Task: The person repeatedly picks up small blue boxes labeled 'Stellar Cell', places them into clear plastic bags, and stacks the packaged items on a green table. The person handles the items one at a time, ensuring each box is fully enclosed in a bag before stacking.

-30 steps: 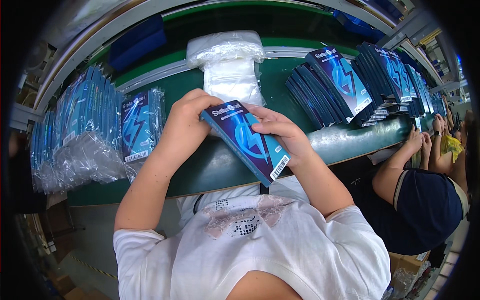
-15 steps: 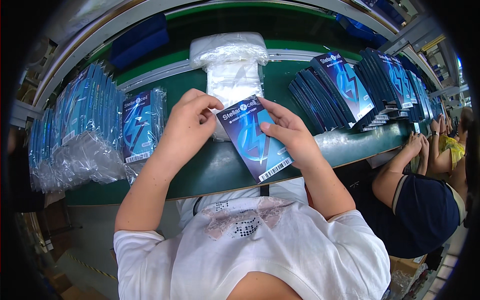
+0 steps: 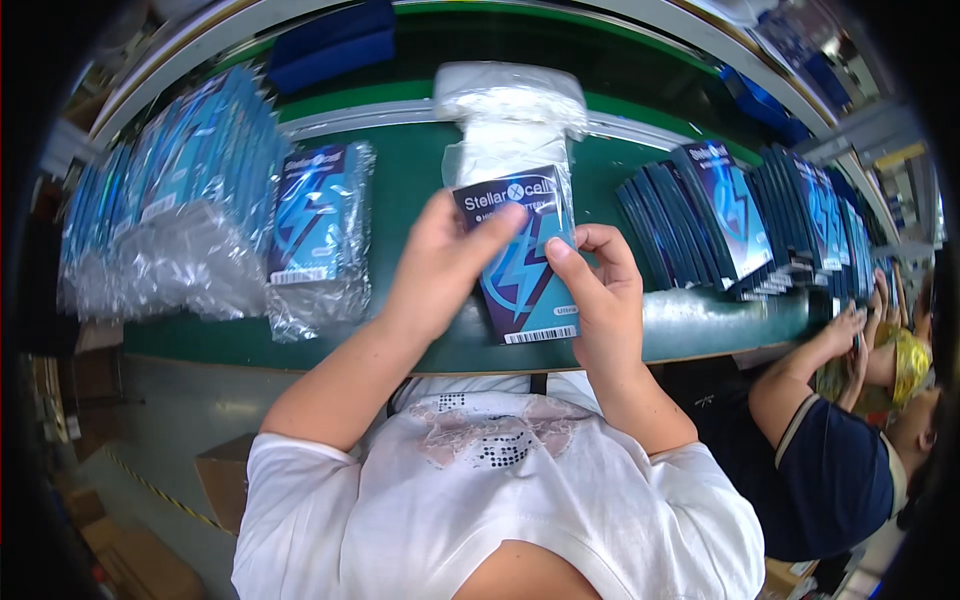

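Observation:
A flat blue battery box (image 3: 525,285) with a lightning-bolt print is tilted slightly in front of me, held between both hands. My left hand (image 3: 440,255) grips its upper left side, thumb across the front and the other fingers hidden behind. At the right edge, my right hand (image 3: 605,290) pinches the box with the thumb on its front face and the fingers bent. Just beyond the box lies a stack of clear plastic bags (image 3: 510,145); its near end is hidden by the box. Whether a bag covers the box I cannot tell.
Bagged boxes (image 3: 200,170) stand in a row on the left, and another bagged box (image 3: 310,225) lies beside them. Unbagged boxes (image 3: 725,205) lean in rows on the right. A blue bin (image 3: 330,45) sits beyond the green table (image 3: 400,350). A co-worker (image 3: 840,455) works at right.
My left hand has come onto the box, its thumb now over the front. The box is more upright, and my right hand has shifted along its right edge. The whole view has shifted.

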`<state>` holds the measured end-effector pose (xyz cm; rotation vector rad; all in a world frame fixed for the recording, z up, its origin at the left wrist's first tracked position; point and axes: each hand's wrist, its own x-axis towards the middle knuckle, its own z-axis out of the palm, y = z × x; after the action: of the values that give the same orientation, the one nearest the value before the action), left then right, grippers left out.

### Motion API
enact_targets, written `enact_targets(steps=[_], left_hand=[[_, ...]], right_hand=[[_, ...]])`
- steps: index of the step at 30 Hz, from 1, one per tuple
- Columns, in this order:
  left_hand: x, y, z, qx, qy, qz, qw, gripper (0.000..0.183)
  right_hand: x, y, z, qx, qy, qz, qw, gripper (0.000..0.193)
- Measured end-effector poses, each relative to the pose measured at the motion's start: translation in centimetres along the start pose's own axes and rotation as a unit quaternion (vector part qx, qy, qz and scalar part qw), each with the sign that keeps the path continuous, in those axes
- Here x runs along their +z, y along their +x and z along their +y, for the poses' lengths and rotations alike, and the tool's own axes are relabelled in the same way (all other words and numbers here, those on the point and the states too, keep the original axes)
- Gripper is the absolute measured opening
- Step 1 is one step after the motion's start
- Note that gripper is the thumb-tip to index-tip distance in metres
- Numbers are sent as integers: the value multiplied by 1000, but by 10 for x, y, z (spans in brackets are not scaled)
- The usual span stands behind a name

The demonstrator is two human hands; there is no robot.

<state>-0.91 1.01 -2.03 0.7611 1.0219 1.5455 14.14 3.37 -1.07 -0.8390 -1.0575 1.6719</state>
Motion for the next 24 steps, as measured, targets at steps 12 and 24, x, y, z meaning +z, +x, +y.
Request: enact_targets(steps=[12,24], left_hand=[[18,-22,16,-55,-192,-85,976,30],[4,-28,22,-201,-212,-144,946,37]], right_hand=[[-8,12,-22,-247,-358,-119,893,94],[29,-4,-16,-414,-350,-314,779,26]])
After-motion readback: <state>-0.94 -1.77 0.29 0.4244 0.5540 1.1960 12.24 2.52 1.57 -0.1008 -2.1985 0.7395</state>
